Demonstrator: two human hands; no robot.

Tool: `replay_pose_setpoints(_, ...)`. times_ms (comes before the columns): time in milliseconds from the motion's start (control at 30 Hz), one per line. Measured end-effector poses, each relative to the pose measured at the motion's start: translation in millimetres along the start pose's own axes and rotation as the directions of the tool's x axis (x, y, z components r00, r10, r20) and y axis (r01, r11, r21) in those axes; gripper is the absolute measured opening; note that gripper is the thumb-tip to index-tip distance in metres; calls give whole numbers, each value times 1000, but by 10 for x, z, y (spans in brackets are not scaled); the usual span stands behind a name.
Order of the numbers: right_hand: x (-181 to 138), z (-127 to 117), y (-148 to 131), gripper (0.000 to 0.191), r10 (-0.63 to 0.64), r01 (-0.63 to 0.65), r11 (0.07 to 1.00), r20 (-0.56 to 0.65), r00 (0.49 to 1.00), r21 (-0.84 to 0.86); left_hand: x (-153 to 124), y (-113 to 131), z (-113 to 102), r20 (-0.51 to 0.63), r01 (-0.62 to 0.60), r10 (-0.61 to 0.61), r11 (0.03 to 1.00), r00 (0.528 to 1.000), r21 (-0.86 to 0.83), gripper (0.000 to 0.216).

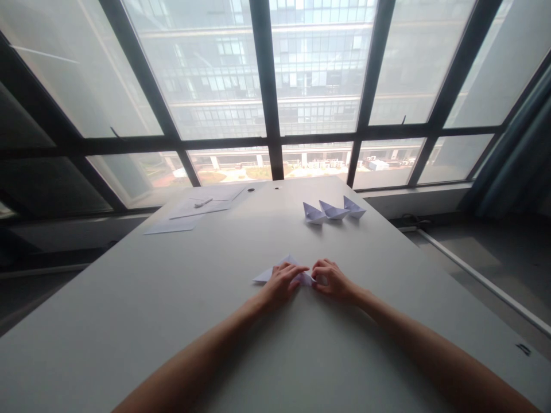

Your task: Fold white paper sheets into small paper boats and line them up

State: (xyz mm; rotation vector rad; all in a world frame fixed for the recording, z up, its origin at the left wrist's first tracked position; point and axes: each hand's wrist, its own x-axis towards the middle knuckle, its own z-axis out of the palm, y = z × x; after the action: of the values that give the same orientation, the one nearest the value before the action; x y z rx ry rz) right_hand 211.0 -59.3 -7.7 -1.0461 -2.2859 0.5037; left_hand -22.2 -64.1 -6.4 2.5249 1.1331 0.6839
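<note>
A partly folded white paper (267, 273) lies on the grey table (181, 298) in front of me. My left hand (282, 282) rests on top of it, fingers curled and pressing it down. My right hand (330, 279) meets the paper's right end, fingers bent and pinching its edge. Both hands touch at the fingertips. Part of the paper is hidden under them.
Three folded white paper boats (333, 211) stand in a row at the far right of the table. Flat paper sheets (202, 207) and a small white object (202, 202) lie at the far left. Large windows rise behind the table; floor drops off to the right.
</note>
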Motion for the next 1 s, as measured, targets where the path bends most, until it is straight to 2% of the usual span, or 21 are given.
replay_pose_setpoints(100,9,7,-7,14,15,-15,1000,-19,1000,3,25,28,34,-29,46,-46,999,999,24,42)
replay_pose_setpoints(267,5,-18,-29,18,50,-50,999,12,999,12,55,33,65,-30,26,-26,1000,999,-15,44)
replay_pose_setpoints(433,31,27,1,8,88,-89,996,20,996,15,50,13,66,-31,14,-15,1000,999,-22,45)
replay_pose_setpoints(500,50,67,23,13,131,-132,991,-14,991,-7,42,16,64,-31,12,-12,1000,999,-20,45)
replay_pose_setpoints(567,64,103,40,8,170,-172,985,-82,982,-19,33,25,62,-44,1,-1,1000,999,-8,43)
replay_pose_setpoints(667,65,129,46,24,190,-192,981,-157,969,-2,22,40,61,-70,-13,16,999,997,33,34)
replay_pose_setpoints(833,41,130,42,20,187,-195,980,-174,967,-27,29,48,60,-6,-58,59,998,998,16,23)
replay_pose_setpoints(1000,30,136,50,21,160,-169,984,-146,976,-56,39,55,48,-2,-78,78,997,997,-14,33)
